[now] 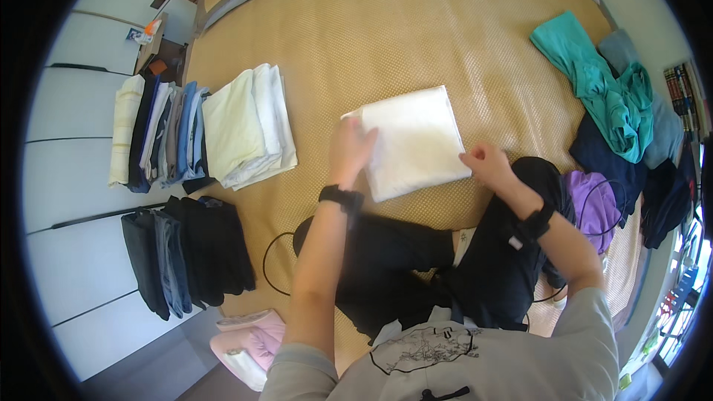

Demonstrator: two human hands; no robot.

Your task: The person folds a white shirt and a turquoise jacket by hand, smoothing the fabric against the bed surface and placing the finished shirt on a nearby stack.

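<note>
A folded white cloth [415, 139] lies flat on the woven bed mat [390, 39] before my crossed legs. My left hand [352, 145], slightly blurred, rests at the cloth's left edge with its thumb and fingers apart. At the lower right edge, the thumb and fingertips of my right hand [486, 164] are closed together by the cloth's border; whether they pinch the fabric is hard to tell. Dark bands circle both wrists. Left of the cloth is a stack of folded white and pale yellow cloths [239, 128].
Folded clothes [177, 133] stand in a row at the left, with dark folded trousers [209, 250] below them. To the right lie a teal garment [607, 89], a purple garment [593, 206] and dark clothes. A pink padded item [253, 340] sits at the lower left.
</note>
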